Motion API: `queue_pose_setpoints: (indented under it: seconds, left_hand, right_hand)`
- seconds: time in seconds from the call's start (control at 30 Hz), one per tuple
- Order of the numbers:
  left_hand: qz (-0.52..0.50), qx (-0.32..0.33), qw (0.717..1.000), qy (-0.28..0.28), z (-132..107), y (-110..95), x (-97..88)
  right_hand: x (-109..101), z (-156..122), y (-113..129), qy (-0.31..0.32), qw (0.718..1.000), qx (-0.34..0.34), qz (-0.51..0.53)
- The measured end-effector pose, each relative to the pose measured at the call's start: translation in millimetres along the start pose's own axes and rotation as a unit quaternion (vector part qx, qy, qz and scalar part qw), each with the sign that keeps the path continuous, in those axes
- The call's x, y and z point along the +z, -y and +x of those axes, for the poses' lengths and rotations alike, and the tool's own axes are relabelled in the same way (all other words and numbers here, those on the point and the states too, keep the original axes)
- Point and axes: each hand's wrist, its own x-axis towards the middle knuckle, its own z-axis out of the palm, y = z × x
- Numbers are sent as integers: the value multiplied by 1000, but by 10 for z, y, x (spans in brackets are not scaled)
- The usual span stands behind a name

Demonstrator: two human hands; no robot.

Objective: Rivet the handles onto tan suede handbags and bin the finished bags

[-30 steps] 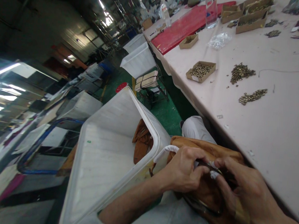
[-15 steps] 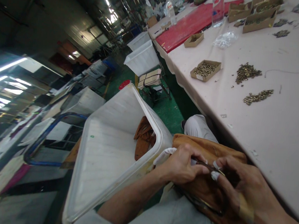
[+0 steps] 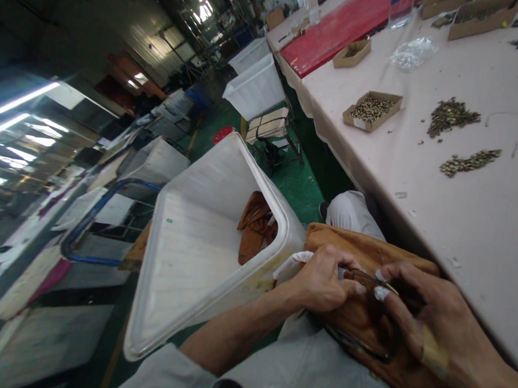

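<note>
A tan-brown suede-like bag (image 3: 347, 239) lies across the lap, its dark opening edged by a zipper-like line. Above it, my left hand (image 3: 326, 278) pinches one end of a thin brown strap (image 3: 361, 274) between thumb and forefinger. My right hand (image 3: 418, 306) grips the other end, close to a narrow brass-coloured metal edge (image 3: 388, 286). White tape wraps the right thumb and forefinger tips, and a tan plaster sits near the thumb's base. Whether the strap is joined to the bag is hard to see.
A large white bin (image 3: 186, 259) with brown leather pieces (image 3: 255, 228) inside stands at the left. On the table (image 3: 469, 228) to the right are small metal fittings (image 3: 454, 117) in piles, a cardboard tray (image 3: 371, 110) of studs and a crumpled plastic bag (image 3: 414, 51).
The camera view has shifted, so the table and bin appear slightly higher and to the right or left edge differently framed. Both hands keep their pinch on the strap.
</note>
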Motion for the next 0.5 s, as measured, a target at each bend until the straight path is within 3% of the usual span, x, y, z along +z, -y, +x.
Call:
queue_pose_setpoints:
  seconds: [0.2,0.5]
  left_hand:
    - [24,62,997,-30,-76,-8,40]
    - [77,159,981,-83,-242,58,19]
  right_hand:
    - [10,-23,-61,41,999,-7,1]
    - [26,-26,35,-13,995,-97,0]
